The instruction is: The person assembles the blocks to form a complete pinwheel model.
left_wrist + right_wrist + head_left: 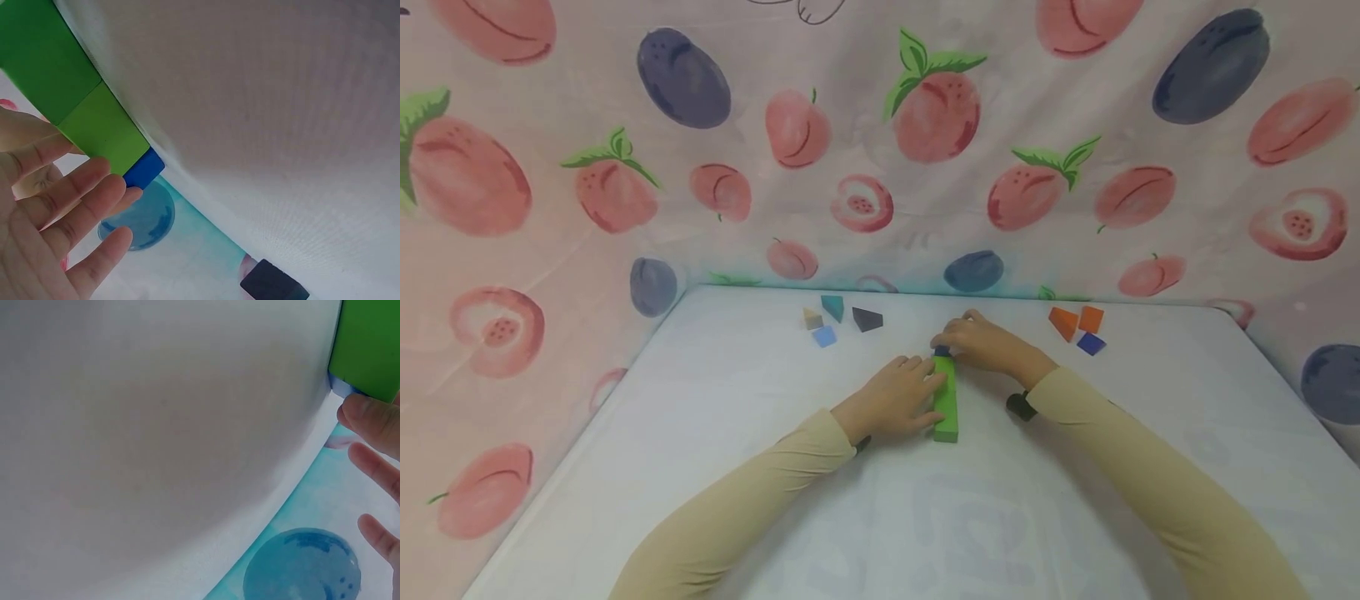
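A row of green blocks (947, 412) lies lengthwise on the white table, pointing away from me. In the left wrist view it shows a darker green block (47, 62) and a lighter green block (106, 131) end to end. A small blue block (145, 169) sits at the row's far end. My left hand (895, 398) has its fingers extended and spread, touching the left side and top of the green row. At the far end, my right hand (988, 343) pinches the blue block with thumb and finger, its other fingers apart in the right wrist view.
Back left on the table (737, 517) lie a black block (868, 319), a teal block (832, 307), a light blue block (824, 336) and a beige block (812, 318). Back right are two orange blocks (1063, 323) and a dark blue block (1091, 343). A fruit-printed cloth (850, 75) hangs behind.
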Available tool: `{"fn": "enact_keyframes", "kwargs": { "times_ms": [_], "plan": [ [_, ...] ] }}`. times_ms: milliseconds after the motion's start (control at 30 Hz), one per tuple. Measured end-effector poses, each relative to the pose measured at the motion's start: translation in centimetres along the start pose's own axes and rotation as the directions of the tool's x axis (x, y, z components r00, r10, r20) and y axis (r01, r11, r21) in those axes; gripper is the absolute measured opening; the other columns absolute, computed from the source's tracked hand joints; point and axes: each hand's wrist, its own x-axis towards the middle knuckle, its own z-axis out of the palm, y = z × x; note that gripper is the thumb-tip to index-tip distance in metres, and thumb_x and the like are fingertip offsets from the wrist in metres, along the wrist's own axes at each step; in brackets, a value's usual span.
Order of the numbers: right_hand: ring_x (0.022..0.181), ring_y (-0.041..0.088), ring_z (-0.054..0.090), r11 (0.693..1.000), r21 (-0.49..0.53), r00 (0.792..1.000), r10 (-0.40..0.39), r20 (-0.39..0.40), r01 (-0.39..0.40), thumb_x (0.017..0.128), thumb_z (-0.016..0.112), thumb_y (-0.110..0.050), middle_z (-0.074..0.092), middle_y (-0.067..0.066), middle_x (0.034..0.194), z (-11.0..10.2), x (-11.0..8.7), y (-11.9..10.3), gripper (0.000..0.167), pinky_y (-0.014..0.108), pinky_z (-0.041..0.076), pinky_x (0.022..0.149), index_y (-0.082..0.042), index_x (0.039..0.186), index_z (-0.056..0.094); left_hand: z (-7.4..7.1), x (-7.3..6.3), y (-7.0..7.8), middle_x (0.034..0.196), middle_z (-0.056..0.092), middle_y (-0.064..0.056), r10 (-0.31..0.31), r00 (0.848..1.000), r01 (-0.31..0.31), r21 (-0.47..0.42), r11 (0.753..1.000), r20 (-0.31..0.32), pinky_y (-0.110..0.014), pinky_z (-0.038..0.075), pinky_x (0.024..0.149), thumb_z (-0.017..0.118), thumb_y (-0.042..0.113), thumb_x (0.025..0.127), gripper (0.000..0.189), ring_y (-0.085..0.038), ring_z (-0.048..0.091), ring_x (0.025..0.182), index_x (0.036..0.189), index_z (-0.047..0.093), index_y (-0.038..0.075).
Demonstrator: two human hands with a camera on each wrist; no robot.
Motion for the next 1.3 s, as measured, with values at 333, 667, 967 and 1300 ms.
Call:
{"fn": "enact_keyframes", "kwargs": {
  "times_ms": [333,667,967,1300],
  "plan": [
    [0.103,0.020,0.063,1.000,0.009,1.000,0.018,0.007,-0.018,0.083,0.068,-0.005,0.070,0.004,0.107,-0.29,-0.18,-0.46,0.034,0.047,0.042,0.098,-0.016,0.115,0.065,-0.28,-0.04,0.11,0.122,0.053,-0.004,-0.002,1.000,0.002,-0.016,1.000,0.000,-0.035,0.042,0.099,0.045,0.054,0.092,0.055,-0.018,0.051,0.111,0.131,0.045,0.015],
    [0.102,0.020,0.064,1.000,0.011,0.999,0.029,0.018,-0.029,0.083,0.068,-0.007,0.070,0.003,0.106,-0.22,-0.22,-0.45,0.034,0.046,0.043,0.096,-0.016,0.116,0.066,-0.16,0.02,0.13,0.121,0.053,-0.004,-0.001,1.000,0.001,-0.014,1.000,-0.003,-0.035,0.042,0.098,0.045,0.055,0.092,0.055,-0.018,0.051,0.110,0.129,0.045,0.015],
    [0.101,0.020,0.064,1.000,-0.008,1.000,0.012,0.004,-0.011,0.083,0.069,-0.007,0.070,0.003,0.105,-0.08,-0.28,-0.39,0.033,0.046,0.043,0.096,-0.016,0.115,0.066,-0.04,0.09,0.10,0.118,0.054,-0.002,0.004,1.000,-0.004,-0.004,1.000,-0.010,-0.035,0.043,0.096,0.045,0.057,0.091,0.055,-0.017,0.052,0.109,0.128,0.046,0.016],
    [0.100,0.021,0.064,0.993,-0.116,0.999,-0.022,-0.033,0.018,0.084,0.068,-0.011,0.070,0.003,0.103,0.14,-0.54,-0.41,0.035,0.047,0.046,0.092,-0.016,0.119,0.063,0.01,0.07,0.09,0.120,0.054,-0.004,0.010,1.000,-0.010,0.017,1.000,-0.011,-0.035,0.043,0.097,0.044,0.056,0.092,0.055,-0.018,0.052,0.111,0.128,0.045,0.016]
  ]
}}
